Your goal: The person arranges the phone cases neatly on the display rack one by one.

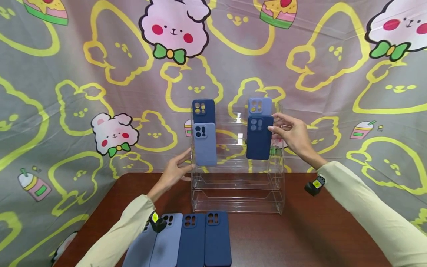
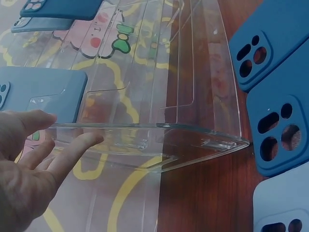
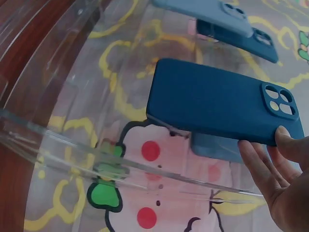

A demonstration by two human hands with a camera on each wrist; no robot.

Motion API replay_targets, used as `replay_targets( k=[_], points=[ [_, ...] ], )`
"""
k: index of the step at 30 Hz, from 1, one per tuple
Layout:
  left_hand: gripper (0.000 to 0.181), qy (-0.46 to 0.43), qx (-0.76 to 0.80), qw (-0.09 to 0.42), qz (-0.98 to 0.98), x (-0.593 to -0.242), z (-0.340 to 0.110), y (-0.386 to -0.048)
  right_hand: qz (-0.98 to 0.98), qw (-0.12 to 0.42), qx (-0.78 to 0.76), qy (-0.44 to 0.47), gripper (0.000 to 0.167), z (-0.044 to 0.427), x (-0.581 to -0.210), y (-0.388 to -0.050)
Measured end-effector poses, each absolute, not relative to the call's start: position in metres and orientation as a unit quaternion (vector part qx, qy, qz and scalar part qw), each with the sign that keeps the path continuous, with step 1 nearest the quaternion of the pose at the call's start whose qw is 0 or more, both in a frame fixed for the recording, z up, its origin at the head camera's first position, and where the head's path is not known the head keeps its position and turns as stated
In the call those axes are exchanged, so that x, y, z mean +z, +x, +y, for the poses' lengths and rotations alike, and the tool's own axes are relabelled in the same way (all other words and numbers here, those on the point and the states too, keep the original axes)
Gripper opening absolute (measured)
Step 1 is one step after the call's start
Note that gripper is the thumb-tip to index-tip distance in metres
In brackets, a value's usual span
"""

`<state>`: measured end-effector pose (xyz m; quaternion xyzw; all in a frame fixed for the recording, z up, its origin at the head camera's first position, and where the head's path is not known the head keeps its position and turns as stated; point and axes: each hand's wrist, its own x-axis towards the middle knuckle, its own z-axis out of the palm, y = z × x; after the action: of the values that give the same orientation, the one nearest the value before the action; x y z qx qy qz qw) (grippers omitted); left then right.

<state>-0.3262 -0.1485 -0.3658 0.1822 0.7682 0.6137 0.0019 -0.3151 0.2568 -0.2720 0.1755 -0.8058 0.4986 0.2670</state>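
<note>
Between the right hand's [image 1: 295, 136] thumb and fingers, a dark blue case [image 1: 258, 144] is pinched near a top corner.

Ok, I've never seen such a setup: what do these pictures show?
No machine: a person works bare-handed. The wide picture is from a head-worn camera; the closer two, from small black wrist cameras. A clear plastic tiered rack stands on a reddish-brown table. The right hand pinches a dark blue phone case at the rack; the left hand is at the rack's left side. Three more cases, two light blue and one dark, are on the rack, and another four cases lie on the table.
</note>
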Motion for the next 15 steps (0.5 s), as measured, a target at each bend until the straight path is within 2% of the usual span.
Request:
replay_targets(
  k=[15],
  points=[
    [0.07,0.181,0.619,-0.001,0.764,-0.366,-0.148,-0.326,-0.81,0.242,0.5,0.185,0.044,0.252,-0.285,-0.317]
  ],
)
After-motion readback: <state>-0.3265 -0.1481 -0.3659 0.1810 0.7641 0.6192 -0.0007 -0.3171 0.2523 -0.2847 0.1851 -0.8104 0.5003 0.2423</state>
